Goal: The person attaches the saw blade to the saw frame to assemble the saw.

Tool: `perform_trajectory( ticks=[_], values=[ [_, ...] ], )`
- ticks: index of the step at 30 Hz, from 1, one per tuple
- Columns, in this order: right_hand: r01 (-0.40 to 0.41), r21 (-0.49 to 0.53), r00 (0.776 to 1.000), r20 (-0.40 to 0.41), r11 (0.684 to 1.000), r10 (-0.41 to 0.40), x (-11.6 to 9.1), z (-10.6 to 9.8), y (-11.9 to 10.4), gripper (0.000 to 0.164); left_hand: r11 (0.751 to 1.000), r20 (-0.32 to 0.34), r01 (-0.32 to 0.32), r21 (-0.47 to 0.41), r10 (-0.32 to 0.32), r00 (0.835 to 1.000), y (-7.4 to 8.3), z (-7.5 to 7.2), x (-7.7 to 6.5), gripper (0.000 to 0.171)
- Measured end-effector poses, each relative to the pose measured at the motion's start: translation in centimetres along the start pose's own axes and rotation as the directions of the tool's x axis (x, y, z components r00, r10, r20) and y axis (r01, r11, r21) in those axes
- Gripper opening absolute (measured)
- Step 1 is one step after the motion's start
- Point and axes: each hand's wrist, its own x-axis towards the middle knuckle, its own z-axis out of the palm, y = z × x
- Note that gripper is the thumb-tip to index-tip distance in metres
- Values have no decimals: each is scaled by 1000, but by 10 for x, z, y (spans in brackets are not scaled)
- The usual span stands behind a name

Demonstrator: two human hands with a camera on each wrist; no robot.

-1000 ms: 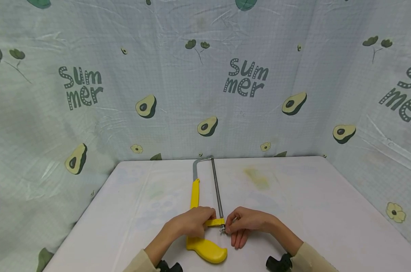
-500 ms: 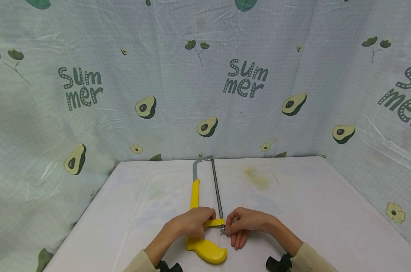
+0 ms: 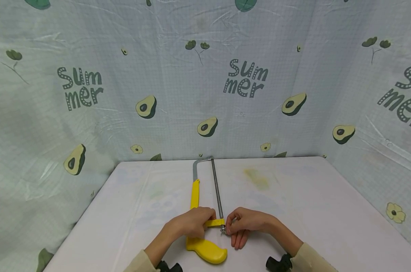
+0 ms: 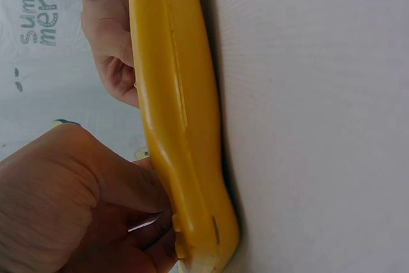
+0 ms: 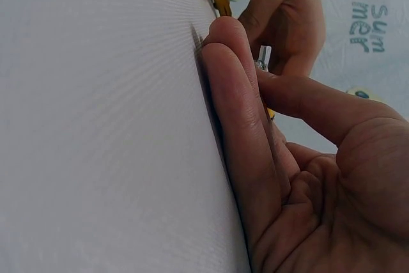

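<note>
A hacksaw with a yellow handle (image 3: 208,251) lies flat on the white table, its grey frame end at the back and its handle toward me. My left hand (image 3: 194,222) grips the yellow frame just above the handle. At the near end of the dark saw blade (image 3: 216,187), a small metal wing nut (image 3: 222,229) sticks out past the yellow arm. Thumb and index finger of my right hand (image 3: 247,221) pinch at this nut, while its other fingers rest on the table. In the left wrist view the handle (image 4: 179,94) hides part of the right hand.
The white table (image 3: 293,196) runs back to a hanging sheet (image 3: 178,75) printed with avocados and lettering. Sheets also hang along the left and right sides. Black wrist devices (image 3: 279,263) sit below both forearms.
The wing nut shows slightly different angles from frame to frame, beside the right fingertips. Both hands and the hacksaw stay in practically the same place.
</note>
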Motion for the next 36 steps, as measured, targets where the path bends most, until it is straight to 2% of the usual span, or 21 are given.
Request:
perform_trajectory(
  ticks=[24,36],
  values=[
    [7,0,1000,24,1000,-7,-2,-1,1,15,1000,0,-1,-4,1,1000,0,2,1,40],
    [-10,-2,1000,-7,1000,10,-1,0,0,21,1000,-12,-20,12,20,1000,-3,1,1,39]
  ],
)
